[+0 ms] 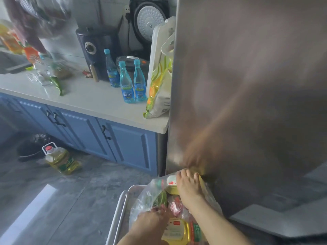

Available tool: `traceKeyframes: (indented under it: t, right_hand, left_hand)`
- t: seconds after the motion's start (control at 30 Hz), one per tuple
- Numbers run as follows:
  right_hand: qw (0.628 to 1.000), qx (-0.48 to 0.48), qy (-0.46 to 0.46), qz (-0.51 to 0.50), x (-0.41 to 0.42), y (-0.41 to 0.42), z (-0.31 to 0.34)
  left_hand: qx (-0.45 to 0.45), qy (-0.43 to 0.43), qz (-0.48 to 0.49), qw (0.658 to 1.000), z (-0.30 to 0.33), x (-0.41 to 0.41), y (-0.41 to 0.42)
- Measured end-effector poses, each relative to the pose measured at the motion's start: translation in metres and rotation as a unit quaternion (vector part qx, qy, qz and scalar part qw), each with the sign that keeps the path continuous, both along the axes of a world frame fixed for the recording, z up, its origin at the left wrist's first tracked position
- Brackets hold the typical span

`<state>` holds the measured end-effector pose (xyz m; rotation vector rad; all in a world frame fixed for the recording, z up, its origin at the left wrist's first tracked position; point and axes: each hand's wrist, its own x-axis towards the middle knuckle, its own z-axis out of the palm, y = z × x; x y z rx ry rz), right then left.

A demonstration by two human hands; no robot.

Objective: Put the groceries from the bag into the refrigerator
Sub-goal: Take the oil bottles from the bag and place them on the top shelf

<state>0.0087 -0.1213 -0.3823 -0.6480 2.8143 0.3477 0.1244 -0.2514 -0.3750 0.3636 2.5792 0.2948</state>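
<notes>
While hands (187,188) reach in, clear bag (141,200) holds yellow packs (174,230), greens (160,198).

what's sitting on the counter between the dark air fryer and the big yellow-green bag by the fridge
In the head view, three blue water bottles stand on the counter between the air fryer and the bag.
</notes>
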Motion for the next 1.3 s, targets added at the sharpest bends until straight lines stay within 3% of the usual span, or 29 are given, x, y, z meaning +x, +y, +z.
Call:
traceKeyframes:
  t: [0.23, 0.4, 0.63, 0.8, 0.93, 1.07, 1.3]
  right_hand:
    - [0.995, 0.018, -0.072, -0.067, 0.008, 0.012, 0.013]
    - [0.987, -0.026, -0.1, -0.125, 0.024, 0.057, 0.038]
    - [0.976, -0.07, -0.159, -0.129, 0.048, 0.113, 0.071]
    - [0.979, -0.118, -0.103, -0.128, 0.077, 0.123, 0.066]
    - [0.986, -0.119, -0.047, -0.107, 0.094, 0.121, 0.053]
    - [0.994, -0.089, -0.004, -0.06, 0.115, 0.12, 0.042]
    - [0.999, -0.042, -0.004, 0.005, 0.14, 0.104, 0.02]
  left_hand:
    - [-0.045, -0.017, 0.028, 0.998, 0.013, 0.007, 0.013]
    - [0.023, -0.005, 0.08, 0.997, 0.03, 0.025, -0.006]
    - [0.083, -0.008, 0.141, 0.986, 0.044, 0.044, -0.046]
    - [0.087, 0.027, 0.201, 0.975, 0.037, 0.041, -0.047]
    - [0.066, 0.078, 0.22, 0.97, 0.037, 0.039, -0.032]
    - [0.039, 0.077, 0.232, 0.969, 0.026, 0.04, -0.021]
    - [0.035, 0.101, 0.14, 0.984, 0.028, 0.049, 0.001]
